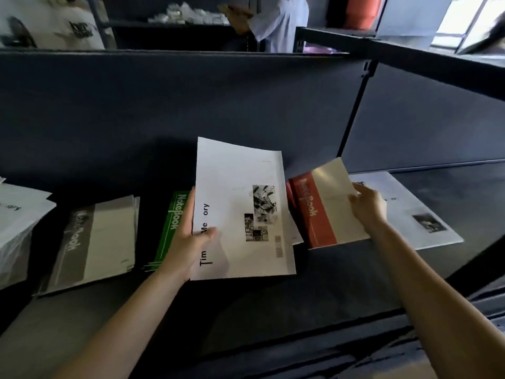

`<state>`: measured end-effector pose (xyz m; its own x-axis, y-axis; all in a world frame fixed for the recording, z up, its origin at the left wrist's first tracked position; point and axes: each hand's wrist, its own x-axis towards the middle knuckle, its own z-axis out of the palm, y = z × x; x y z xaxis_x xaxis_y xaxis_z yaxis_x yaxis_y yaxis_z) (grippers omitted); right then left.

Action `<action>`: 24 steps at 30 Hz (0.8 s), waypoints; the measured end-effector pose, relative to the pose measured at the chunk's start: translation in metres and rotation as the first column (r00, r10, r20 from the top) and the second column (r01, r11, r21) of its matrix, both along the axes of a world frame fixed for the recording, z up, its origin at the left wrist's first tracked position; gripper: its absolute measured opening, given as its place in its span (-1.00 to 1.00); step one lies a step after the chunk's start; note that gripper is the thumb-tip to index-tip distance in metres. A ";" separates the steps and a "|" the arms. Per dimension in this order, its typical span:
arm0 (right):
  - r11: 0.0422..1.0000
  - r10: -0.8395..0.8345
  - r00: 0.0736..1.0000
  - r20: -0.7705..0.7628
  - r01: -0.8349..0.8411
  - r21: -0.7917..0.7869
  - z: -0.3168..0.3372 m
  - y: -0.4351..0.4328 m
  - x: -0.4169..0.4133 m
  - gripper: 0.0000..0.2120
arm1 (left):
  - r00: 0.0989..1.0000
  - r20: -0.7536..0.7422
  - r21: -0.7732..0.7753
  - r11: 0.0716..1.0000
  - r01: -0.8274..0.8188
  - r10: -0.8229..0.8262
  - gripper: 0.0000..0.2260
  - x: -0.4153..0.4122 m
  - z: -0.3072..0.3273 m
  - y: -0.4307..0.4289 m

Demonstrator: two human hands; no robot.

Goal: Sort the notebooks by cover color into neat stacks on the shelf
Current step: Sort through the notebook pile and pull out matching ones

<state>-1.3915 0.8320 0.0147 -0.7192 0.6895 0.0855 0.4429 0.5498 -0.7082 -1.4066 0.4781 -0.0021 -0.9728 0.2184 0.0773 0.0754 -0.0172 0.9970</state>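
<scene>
My left hand (191, 236) grips the left edge of a white "Time Memory" notebook (240, 203), thumb on its cover, holding it raised above the dark shelf (273, 296). Under its left side lies a green notebook stack (170, 228). My right hand (367, 206) pinches the right edge of a red-and-cream notebook (319, 212), tilted up off the shelf. Another white notebook (410, 209) lies flat to the right, partly under my right hand. A grey notebook stack (95, 242) sits to the left, and a white stack (19, 222) at the far left edge.
The shelf's dark back panel (191, 105) rises behind the notebooks, with an upright post (355, 110) at right and an upper shelf edge (410, 50) overhead. Beyond it stand people, one in a white shirt (281, 20).
</scene>
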 end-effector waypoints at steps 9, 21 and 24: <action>0.987 0.070 0.971 -0.229 -0.034 0.156 -0.028 -0.026 -0.027 -0.64 | 0.995 0.012 -0.048 0.994 0.102 -0.102 -0.26 -0.003 0.005 -0.007; 0.455 0.851 0.524 0.023 -0.760 0.463 0.077 -0.103 -0.009 -0.53 | 0.769 0.192 -0.303 0.708 0.638 -0.610 -0.29 0.003 0.026 0.022; 0.340 0.809 0.466 0.359 -0.869 0.360 0.074 -0.112 0.006 -0.60 | 0.765 0.193 -0.411 0.658 0.631 -0.614 -0.31 0.001 0.034 0.033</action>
